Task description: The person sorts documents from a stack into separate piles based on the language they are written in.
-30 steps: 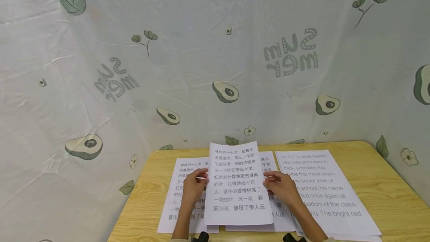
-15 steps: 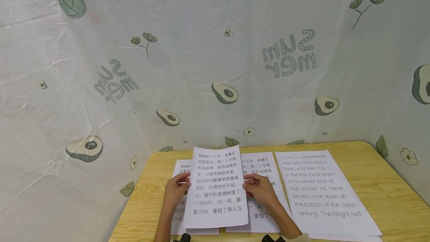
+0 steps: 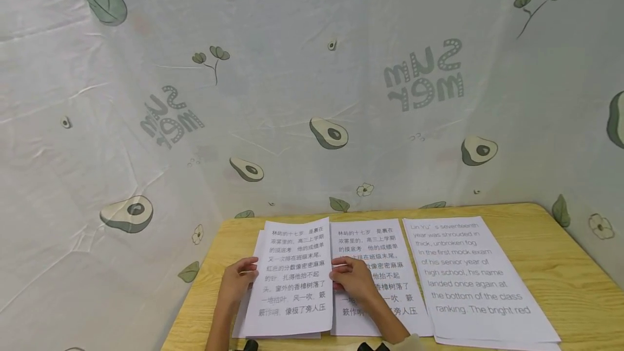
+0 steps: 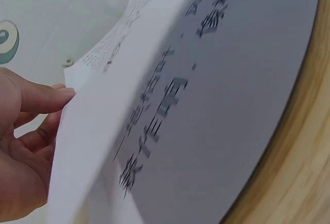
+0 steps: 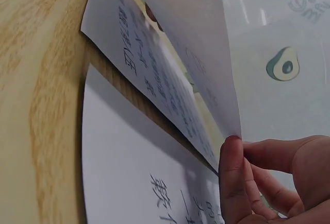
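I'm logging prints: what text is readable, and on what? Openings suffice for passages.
"林屿的十七岁": held sheet.
"林屿的十七岁": middle sheet.
"Lin Yu's seventeenth": rightmost sheet.
"summer", twice, mirrored: backdrop.
Sheet beneath the held one: mostly too blurred to read.

The yellow wood table (image 3: pixel 531 237) has white paper (image 3: pixel 241 321) near its left edge, a middle page (image 3: pixel 397 256), and English pages (image 3: pixel 468 286) toward its right edge.
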A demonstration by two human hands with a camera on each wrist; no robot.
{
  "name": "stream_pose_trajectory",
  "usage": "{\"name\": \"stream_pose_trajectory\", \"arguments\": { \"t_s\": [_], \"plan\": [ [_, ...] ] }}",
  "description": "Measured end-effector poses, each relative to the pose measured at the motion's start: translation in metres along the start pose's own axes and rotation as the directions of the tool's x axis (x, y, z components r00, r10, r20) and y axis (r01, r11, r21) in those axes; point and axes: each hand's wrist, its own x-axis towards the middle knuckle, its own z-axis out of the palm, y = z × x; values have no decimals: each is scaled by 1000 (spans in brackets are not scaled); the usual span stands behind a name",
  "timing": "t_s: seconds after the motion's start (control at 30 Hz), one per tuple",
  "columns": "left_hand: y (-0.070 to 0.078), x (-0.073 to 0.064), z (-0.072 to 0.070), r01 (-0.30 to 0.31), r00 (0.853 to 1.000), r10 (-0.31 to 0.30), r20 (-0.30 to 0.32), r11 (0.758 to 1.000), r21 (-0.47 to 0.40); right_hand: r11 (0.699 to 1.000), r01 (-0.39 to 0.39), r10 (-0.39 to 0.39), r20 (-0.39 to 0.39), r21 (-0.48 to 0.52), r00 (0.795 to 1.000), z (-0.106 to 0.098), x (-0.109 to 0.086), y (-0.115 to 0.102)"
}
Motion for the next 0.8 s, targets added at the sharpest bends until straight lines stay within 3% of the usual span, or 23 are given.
{"name": "stream_pose_trajectory", "arguments": {
  "t_s": [0.33, 0.8],
  "plan": [
    [-13, 6, -19, -15, 1000, 15, 3, 1000, 6, 999, 10, -9, 30, -35, 999, 23, 4, 2],
    [-16, 14, -24, 13, 1000, -13, 4, 999, 30, 994, 56, -55, 20, -98, 998, 34, 9, 2]
  ]
}}
